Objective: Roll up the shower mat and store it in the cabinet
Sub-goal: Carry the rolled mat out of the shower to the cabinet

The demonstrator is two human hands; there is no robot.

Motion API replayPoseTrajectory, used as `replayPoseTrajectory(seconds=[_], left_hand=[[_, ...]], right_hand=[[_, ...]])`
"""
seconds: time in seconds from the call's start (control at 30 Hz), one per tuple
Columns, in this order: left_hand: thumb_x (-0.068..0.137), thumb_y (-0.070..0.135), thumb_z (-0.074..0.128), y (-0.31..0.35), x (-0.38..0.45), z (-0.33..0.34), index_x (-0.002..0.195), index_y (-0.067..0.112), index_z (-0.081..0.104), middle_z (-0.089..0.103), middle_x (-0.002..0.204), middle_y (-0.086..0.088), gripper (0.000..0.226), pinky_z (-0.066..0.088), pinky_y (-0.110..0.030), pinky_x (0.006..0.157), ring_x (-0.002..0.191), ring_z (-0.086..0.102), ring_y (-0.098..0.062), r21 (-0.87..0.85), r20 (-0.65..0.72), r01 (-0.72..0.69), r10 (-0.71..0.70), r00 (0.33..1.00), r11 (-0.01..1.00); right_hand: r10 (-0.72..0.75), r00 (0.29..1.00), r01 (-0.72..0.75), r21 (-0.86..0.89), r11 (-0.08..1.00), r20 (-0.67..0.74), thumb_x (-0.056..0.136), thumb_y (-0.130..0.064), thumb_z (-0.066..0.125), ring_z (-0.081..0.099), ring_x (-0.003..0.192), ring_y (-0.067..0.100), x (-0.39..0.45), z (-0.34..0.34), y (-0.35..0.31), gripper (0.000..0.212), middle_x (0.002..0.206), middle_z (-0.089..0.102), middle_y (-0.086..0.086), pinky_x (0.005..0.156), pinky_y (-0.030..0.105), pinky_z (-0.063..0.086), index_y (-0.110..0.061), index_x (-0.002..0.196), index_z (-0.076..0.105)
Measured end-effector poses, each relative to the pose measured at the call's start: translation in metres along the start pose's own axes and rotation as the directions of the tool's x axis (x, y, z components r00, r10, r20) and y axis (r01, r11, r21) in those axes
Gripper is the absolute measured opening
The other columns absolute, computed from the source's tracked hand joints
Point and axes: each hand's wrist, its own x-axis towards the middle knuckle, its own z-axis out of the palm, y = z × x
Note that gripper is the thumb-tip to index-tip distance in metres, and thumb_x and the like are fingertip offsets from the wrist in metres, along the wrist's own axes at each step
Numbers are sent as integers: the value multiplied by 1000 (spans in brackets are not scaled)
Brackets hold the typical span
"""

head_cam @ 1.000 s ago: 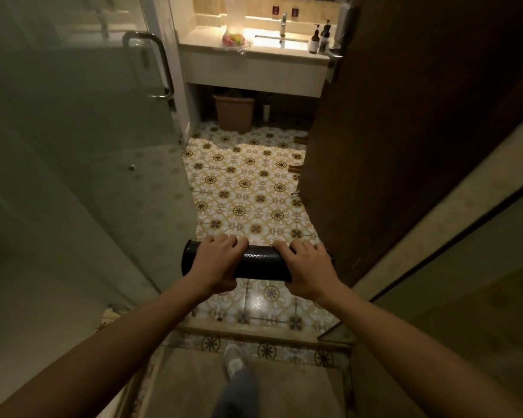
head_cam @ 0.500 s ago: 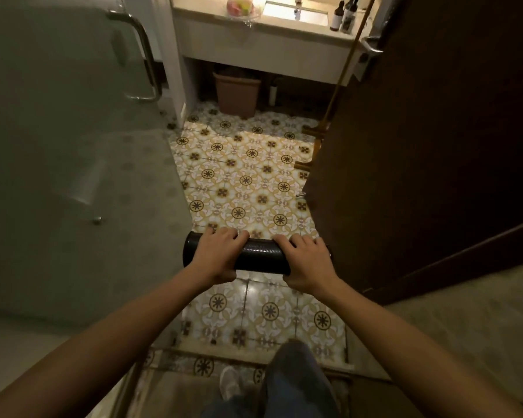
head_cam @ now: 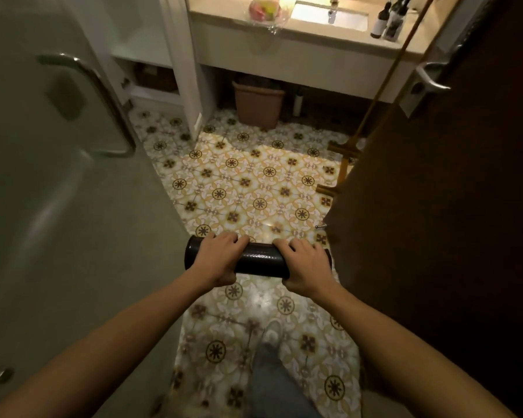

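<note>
The shower mat (head_cam: 258, 259) is a tight black roll, held level at waist height above the patterned floor tiles. My left hand (head_cam: 216, 257) grips its left part and my right hand (head_cam: 305, 265) grips its right part, fingers curled over the top. A white open cabinet (head_cam: 151, 55) with shelves stands far left, past the glass door, and holds a dark basket on a lower shelf. Its lower part is hidden by the glass.
A frosted glass shower door (head_cam: 73, 176) with a metal handle (head_cam: 103, 101) fills the left. A dark wooden door (head_cam: 450, 191) stands open on the right. Ahead are a vanity with sink (head_cam: 329, 16), bottles, a brown bin (head_cam: 257, 104) and a wooden ladder rack (head_cam: 347, 152).
I have stepped over the threshold into the bathroom with the rolled mat in both hands. The vanity, bin and cabinet are nearer, and my foot is now on the tiles.
</note>
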Motion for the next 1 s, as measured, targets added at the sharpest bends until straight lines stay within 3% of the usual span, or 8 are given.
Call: replayPoseTrajectory(seconds=[0.13,0.3,0.6,1.0], left_hand=[[66,32,73,-24,78,-20,121,22,41,57,110,-3,65,44,-42,81,99,56,-26,15,12,15,-15,1000,1000],[66,34,74,-59,157,-46,131,22,39,57,115,-4,74,44,-43,86,105,55,-28,-21,3,85,-85,996,996],[70,33,74,-165,317,-60,129,19,38,56,119,-6,71,43,-44,89,108,54,-29,-77,-2,190,-191,982,979],[65,33,79,-334,449,-81,127,21,37,55,114,-4,76,44,-43,87,104,53,-26,-157,106,316,-302,947,936]], right_hand=[[-28,999,29,-9,1000,19,66,-40,74,56,105,31,75,-18,44,82,116,58,4,85,45,43,-30,138,36],[-92,996,92,-71,993,8,65,-40,73,57,101,31,167,-49,85,79,112,60,4,83,44,43,-30,134,37],[-184,982,188,-109,976,43,65,-40,76,57,99,31,378,-70,135,80,112,60,3,83,44,43,-29,135,39],[-321,932,335,-61,940,166,70,-43,73,55,106,31,617,-106,119,82,118,58,3,89,45,44,-30,141,33]])
